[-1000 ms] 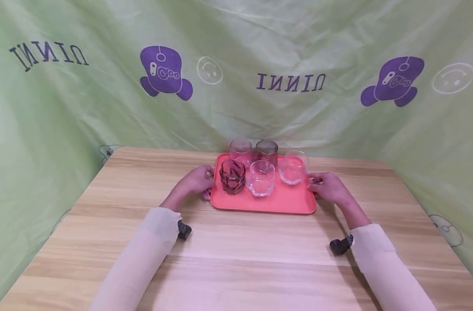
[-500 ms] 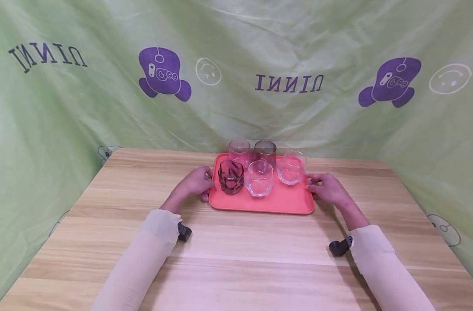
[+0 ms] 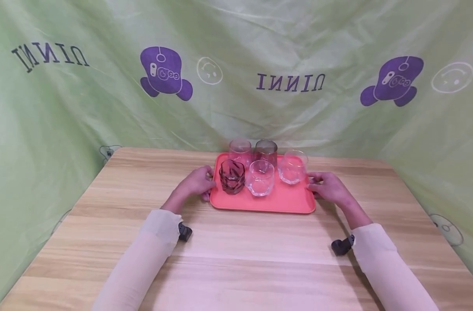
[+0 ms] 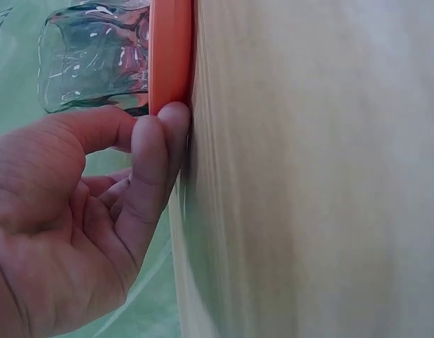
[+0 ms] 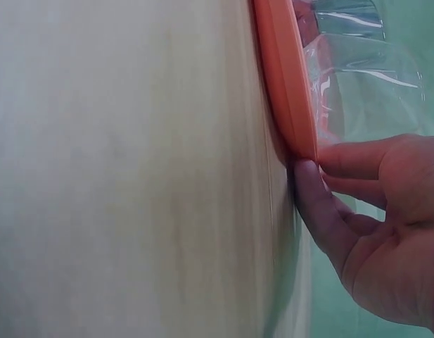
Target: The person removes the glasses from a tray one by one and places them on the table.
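A red-orange tray [image 3: 287, 201] lies at the back of the table. It carries several drinking glasses: a dark reddish faceted glass [image 3: 232, 178] front left, a clear glass [image 3: 261, 179] front middle, another clear glass [image 3: 293, 168] at the right, a pinkish glass [image 3: 240, 152] and a smoky grey glass [image 3: 266, 152] at the rear. My left hand [image 3: 197, 181] pinches the tray's left edge; in the left wrist view the tray rim [image 4: 171, 56] sits between thumb and fingers. On the opposite side my right hand [image 3: 328, 187] pinches the right edge, also seen from the right wrist.
The wood-grain table [image 3: 252, 263] reaches toward me in front of the tray. Close behind the rear glasses hangs a pale green curtain [image 3: 236, 116] with purple prints, which also runs along both sides.
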Tool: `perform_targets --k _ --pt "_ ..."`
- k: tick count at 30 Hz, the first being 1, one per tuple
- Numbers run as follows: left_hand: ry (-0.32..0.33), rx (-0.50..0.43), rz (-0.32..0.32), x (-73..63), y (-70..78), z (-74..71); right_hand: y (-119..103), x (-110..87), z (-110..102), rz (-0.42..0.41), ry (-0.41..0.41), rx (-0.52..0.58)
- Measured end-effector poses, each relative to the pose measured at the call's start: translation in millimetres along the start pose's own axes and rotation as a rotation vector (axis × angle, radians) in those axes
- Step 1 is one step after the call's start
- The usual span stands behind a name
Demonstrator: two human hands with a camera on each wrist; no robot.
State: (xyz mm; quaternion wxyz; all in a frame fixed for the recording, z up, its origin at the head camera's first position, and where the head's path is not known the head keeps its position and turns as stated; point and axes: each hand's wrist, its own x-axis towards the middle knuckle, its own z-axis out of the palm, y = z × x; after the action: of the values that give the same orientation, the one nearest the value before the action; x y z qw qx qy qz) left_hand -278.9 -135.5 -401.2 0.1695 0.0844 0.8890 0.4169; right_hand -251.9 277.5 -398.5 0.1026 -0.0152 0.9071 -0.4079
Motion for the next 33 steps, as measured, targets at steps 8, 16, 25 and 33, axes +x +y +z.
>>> perform_targets --k 8,16,25,33 --pt "0.02 0.081 0.015 -0.9 0.3 -2.8 6 -0.6 -4 -0.072 -0.057 0.025" --pt "0.092 0.227 0.19 -8.2 5.7 -10.6 16 -3.6 -10 -0.163 -0.084 -0.03" --pt "0.113 0.012 0.428 -4.1 8.3 -14.3 17 -4.4 -15 -0.19 -0.095 -0.106" --pt "0.06 -0.235 0.428 -7.8 14.0 -11.7 19 -4.9 -15 -0.149 -0.117 -0.07"
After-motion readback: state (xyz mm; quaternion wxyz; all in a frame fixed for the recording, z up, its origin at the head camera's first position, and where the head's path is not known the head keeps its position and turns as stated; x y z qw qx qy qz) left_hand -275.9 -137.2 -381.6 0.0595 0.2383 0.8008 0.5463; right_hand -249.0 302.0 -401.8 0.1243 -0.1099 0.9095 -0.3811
